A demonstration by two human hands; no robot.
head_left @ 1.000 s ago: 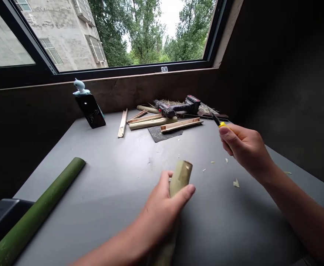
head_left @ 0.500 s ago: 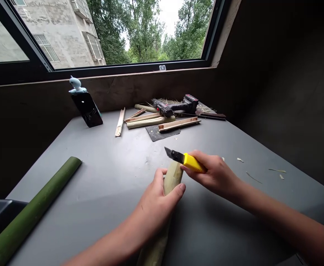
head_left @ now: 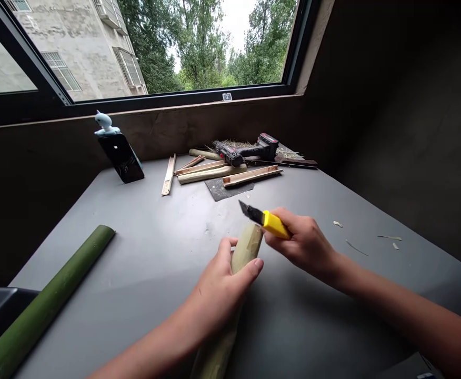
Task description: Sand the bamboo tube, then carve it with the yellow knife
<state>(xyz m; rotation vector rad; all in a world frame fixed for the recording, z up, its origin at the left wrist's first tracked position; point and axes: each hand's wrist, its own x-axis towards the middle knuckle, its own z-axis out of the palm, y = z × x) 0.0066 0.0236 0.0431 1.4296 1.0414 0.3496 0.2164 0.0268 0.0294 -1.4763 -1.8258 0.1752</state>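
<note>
My left hand is wrapped round a pale bamboo piece, whose near end runs down under my forearm to the bottom of the view. The far end of the bamboo looks shaved and tapers slightly. In my right hand is a yellow utility knife, held just above and right of that far end. Its dark blade sticks out toward the upper left. Whether the knife touches the bamboo I cannot tell.
A green bamboo length lies at the left. Toward the window are a phone with a blue figure, split bamboo strips, a cordless drill and a dark sheet. Thin shavings are scattered at the right.
My right hand has moved slightly up and right with the utility knife, and the blade has shifted the same way. My left hand keeps its grip on the bamboo. The view has shifted a little.
</note>
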